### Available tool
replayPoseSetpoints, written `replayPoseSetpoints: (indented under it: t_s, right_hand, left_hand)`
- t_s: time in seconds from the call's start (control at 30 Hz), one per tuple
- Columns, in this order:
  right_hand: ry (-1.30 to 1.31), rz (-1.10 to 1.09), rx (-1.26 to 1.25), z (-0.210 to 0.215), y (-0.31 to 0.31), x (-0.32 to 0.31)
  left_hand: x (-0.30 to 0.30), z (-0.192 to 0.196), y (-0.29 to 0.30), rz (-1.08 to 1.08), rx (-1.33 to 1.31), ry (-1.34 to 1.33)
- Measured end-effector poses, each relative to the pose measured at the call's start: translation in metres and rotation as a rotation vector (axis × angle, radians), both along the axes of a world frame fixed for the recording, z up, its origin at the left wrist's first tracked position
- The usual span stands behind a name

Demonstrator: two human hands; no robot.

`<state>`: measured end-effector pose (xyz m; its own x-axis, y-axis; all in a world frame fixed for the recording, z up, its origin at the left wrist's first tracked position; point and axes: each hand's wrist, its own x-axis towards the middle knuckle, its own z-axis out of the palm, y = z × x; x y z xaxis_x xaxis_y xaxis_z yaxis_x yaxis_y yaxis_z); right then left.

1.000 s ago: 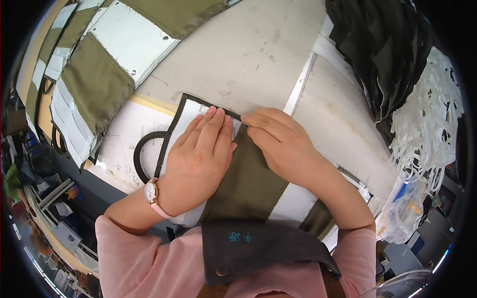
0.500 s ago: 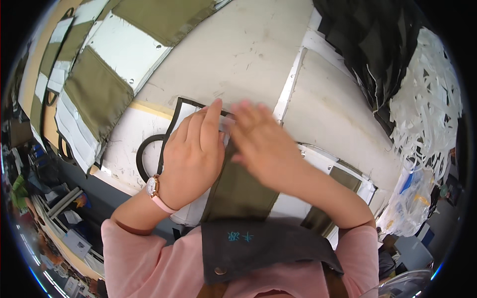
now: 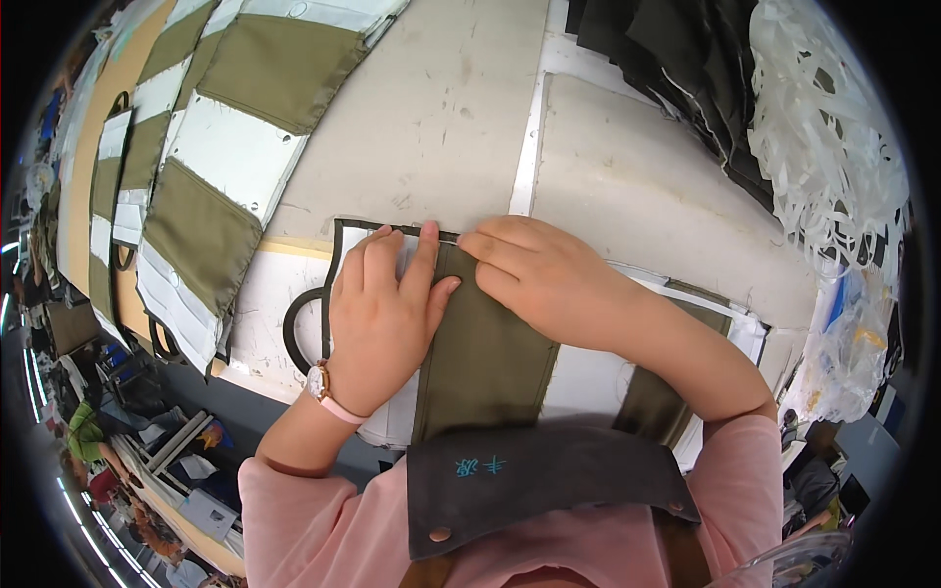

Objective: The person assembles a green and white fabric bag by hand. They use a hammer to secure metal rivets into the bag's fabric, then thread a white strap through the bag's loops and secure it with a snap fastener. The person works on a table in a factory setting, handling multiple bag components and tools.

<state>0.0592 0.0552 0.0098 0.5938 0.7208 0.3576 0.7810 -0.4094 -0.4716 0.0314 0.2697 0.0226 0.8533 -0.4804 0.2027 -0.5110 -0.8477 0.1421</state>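
Note:
An olive-and-white fabric panel point(image 3: 487, 338) with dark edge binding lies on the table before me. A black loop strap point(image 3: 291, 328) sticks out from its left side. My left hand point(image 3: 380, 304), with a pink-strapped watch at the wrist, lies flat on the panel's white left part, fingers apart and tips by the far edge. Just right of it, my right hand point(image 3: 534, 274) has its fingers pressed together on the bound far edge where the olive strip begins. Its fingertips appear to pinch that edge, though the thumb is mostly hidden.
Stacked olive-and-white panels point(image 3: 235, 137) with black loops lie at the left. Dark fabric pieces point(image 3: 676, 69) are heaped at the far right, beside a hanging bunch of white strips point(image 3: 818, 147) and clear plastic bags point(image 3: 848, 343). A white strip point(image 3: 530, 147) crosses the pale table point(image 3: 421, 127).
My right hand has come down from a blurred motion onto the panel's far edge, fingers now together. My left hand stays flat on the panel. The whole view has shifted slightly.

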Motion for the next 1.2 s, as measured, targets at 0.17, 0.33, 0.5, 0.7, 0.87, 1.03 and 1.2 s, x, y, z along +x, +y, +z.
replayPoseSetpoints:
  t_s: [0.17, 0.33, 0.5, 0.7, 0.87, 1.03, 1.2]
  right_hand:
    - [0.052, 0.014, -0.124, 0.014, -0.014, -0.007]
    - [-0.041, 0.003, -0.043, 0.002, 0.001, -0.004]
    - [-0.049, -0.018, -0.095, 0.002, -0.016, -0.013]
    - [0.011, -0.003, -0.03, -0.001, -0.001, -0.003]
    - [0.015, -0.01, -0.068, 0.004, -0.013, -0.009]
    - [-0.032, -0.023, -0.008, -0.004, 0.002, -0.001]
    - [-0.055, -0.028, -0.088, 0.001, -0.017, -0.014]
  left_hand:
    - [0.0, 0.001, 0.001, 0.004, -0.011, 0.008]
    - [0.002, 0.001, -0.001, -0.01, -0.025, 0.01]
    - [0.001, 0.002, 0.001, 0.001, -0.029, 0.028]
    - [0.0, 0.003, 0.0, 0.007, -0.036, 0.061]
    - [0.001, 0.003, 0.001, 0.012, -0.038, 0.064]
    - [0.003, 0.004, -0.001, -0.004, -0.026, 0.057]
    - [0.0, 0.003, -0.001, 0.007, -0.031, 0.069]
